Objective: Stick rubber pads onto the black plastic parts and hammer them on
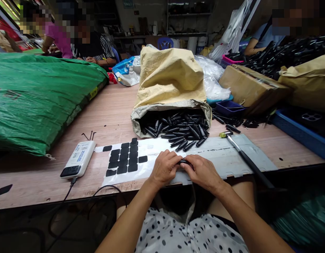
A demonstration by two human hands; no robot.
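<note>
Head view; black piece partly hidden

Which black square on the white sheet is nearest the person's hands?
The rightmost black square, alone in its column; all others lie farther from the left hand.

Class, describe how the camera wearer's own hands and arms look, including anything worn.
The left hand and right hand are ungloved. No sleeve shows on the left forearm or right forearm, and no watch or bracelet is visible. The wearer has on a white polka-dot garment with black dots.
</note>
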